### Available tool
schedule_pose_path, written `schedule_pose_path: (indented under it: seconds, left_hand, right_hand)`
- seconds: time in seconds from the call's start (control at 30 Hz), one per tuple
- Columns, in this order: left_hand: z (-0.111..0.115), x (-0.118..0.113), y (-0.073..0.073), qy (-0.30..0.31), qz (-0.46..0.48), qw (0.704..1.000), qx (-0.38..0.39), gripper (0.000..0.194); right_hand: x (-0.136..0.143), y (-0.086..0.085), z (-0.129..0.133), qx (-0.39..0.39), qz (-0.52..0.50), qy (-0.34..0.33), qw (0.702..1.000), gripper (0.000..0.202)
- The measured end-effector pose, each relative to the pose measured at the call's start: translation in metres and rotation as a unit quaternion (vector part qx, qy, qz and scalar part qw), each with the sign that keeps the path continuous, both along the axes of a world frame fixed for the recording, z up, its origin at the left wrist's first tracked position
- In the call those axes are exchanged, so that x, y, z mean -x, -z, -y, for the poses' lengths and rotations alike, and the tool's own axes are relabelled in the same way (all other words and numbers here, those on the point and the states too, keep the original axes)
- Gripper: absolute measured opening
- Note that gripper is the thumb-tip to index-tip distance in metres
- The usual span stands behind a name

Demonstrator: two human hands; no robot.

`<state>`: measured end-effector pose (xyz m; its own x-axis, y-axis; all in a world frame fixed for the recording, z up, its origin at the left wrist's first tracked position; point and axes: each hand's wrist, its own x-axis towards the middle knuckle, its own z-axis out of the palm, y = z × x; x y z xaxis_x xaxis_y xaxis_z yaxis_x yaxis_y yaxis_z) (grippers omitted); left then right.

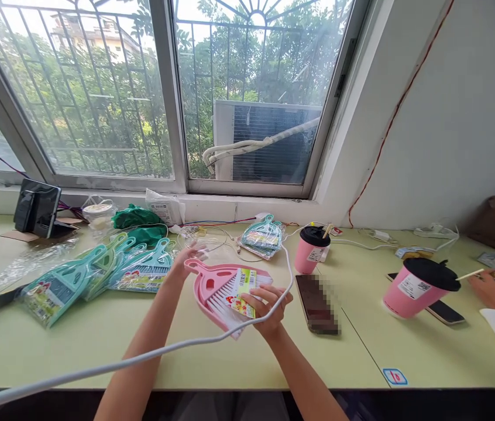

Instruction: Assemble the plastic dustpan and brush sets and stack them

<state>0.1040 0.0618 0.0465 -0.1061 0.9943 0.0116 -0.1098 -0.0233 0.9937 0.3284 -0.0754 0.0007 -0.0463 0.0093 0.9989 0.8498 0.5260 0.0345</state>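
Note:
A pink dustpan and brush set [212, 284] with a printed card [244, 292] across it is held above the table by my right hand [269, 304], its fingers on the card side. My left hand [190, 257] is beside the set's handle end, fingers spread, with something clear and hard to make out near the fingertips. Left of it lie several wrapped sets: a blue-green one [61, 286], a green one [105, 263] and a blue one [146, 269]. Another wrapped blue set [263, 237] lies farther back.
A white cable [151, 355] crosses in front of my forearms. Pink cups [306, 251] [418, 289] and a phone [318, 304] stand or lie to the right, near another person's hand [493, 289]. A tablet [39, 207] and green bag [136, 216] are at the back left.

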Motion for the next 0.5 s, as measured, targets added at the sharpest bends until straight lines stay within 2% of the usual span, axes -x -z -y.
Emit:
schedule_pose_path:
  seconds: [0.07,0.13,0.2,0.27,0.3,0.37,0.5]
  left_hand:
    - [-0.011,0.014,-0.021,-0.044,-0.005,0.999,-0.027,0.062]
    - [-0.022,0.026,-0.045,-0.113,-0.065,0.982,-0.139,0.07]
    - [-0.032,0.028,-0.064,-0.159,-0.2,0.935,-0.248,0.073]
    - [-0.041,0.02,-0.071,-0.169,-0.337,0.878,-0.296,0.072]
    - [-0.044,0.012,-0.069,-0.16,-0.393,0.856,-0.296,0.071]
    - [-0.05,-0.007,-0.054,-0.128,-0.486,0.827,-0.254,0.071]
    - [-0.061,-0.034,0.0,-0.044,-0.61,0.784,-0.104,0.066]
  right_hand:
    - [-0.002,-0.005,-0.003,-0.018,-0.013,0.006,1.0,0.029]
    - [-0.003,-0.011,-0.006,-0.03,0.007,0.007,1.0,0.026]
    - [-0.005,-0.016,-0.009,-0.021,0.069,0.006,0.997,0.024]
    - [-0.006,-0.016,-0.012,-0.007,0.142,0.014,0.99,0.02]
    - [-0.005,-0.014,-0.014,0.001,0.173,0.021,0.985,0.02]
    - [-0.004,-0.007,-0.017,0.02,0.225,0.033,0.974,0.02]
    - [0.002,0.009,-0.021,0.097,0.31,0.02,0.946,0.021]
